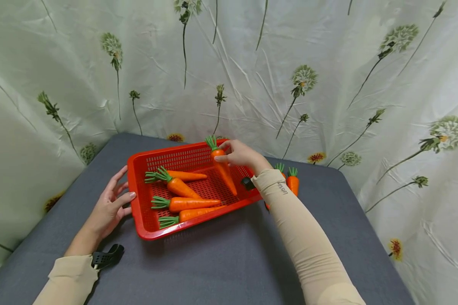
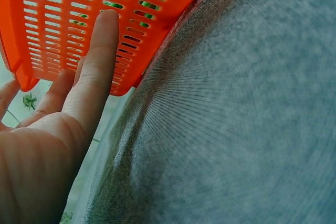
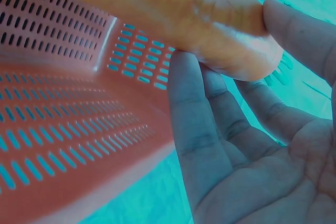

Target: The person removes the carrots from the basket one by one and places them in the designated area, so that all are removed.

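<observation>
"Where's the carrot in hand?"

"The glossy orange, tapered carrot with a green leafy top (image 1: 224, 170) is over the right half of the red, slotted plastic basket (image 1: 132, 178)."

"Which hand is nearer?"

"The right hand (image 1: 242, 154), which pinches the carrot's thick end between thumb and fingers, reaching in from the basket's right. The left hand (image 1: 108, 207) is well apart from it at the basket's left end, fingers loosely extended against the outer wall, grasping nothing."

"And the long axis?"

"Tilted: leafy end toward the basket's far rim, tip pointing toward its near side and a little to its right. I can't tell whether the tip touches the basket's floor."

"Do the others match it?"

"No. The four orange plastic-looking carrots (image 1: 194, 204) inside lie roughly along the basket's length, leaves toward its left end, so the held one runs across them. More orange carrots (image 1: 293, 185) lie beyond the basket's right end, partly behind the beige fabric sleeve (image 1: 299, 224)."
</observation>
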`<state>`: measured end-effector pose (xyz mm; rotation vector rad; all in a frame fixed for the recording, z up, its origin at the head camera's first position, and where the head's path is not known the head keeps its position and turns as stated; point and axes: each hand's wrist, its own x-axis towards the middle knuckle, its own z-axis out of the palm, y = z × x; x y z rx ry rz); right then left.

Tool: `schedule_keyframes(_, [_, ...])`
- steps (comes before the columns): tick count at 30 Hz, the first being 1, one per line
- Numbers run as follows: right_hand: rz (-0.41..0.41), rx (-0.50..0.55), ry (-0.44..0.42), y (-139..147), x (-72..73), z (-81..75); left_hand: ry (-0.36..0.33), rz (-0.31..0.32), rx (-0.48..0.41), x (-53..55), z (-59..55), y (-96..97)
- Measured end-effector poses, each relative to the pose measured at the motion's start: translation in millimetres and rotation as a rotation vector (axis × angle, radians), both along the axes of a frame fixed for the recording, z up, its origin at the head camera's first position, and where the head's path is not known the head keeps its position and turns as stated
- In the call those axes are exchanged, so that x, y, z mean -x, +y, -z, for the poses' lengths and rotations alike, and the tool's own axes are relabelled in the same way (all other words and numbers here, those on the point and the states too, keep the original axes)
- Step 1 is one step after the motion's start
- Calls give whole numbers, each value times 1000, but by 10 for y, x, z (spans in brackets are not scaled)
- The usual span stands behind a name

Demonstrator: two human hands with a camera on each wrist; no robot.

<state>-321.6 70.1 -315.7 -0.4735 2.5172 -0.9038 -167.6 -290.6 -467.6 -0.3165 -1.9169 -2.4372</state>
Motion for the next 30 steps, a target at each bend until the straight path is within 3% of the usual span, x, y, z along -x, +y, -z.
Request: schedule_keyframes(30, [118,79,-16,533,49,-109,-22,-17,15,4,12,9])
